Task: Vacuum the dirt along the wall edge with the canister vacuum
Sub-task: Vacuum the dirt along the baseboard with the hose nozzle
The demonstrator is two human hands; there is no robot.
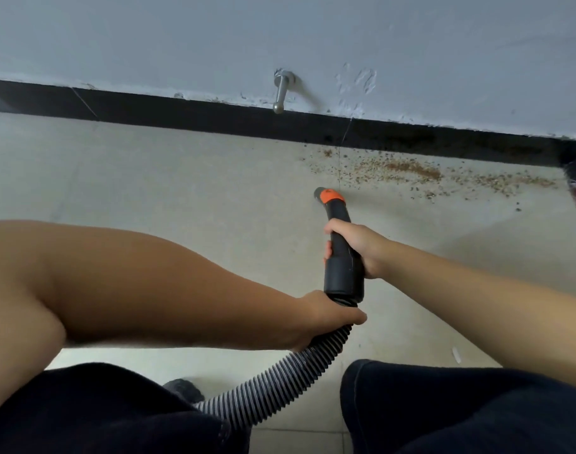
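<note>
Gripping the rigid wand (340, 244) in your right hand (362, 247), your left hand (326, 317) clasps the floppy ribbed hose (280, 385); dirt (411, 168) lies near.

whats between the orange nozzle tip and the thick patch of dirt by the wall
In the head view, only floor tile with a grout line and a few scattered crumbs lies between the nozzle tip and the dense dirt patch; nothing else.
</note>
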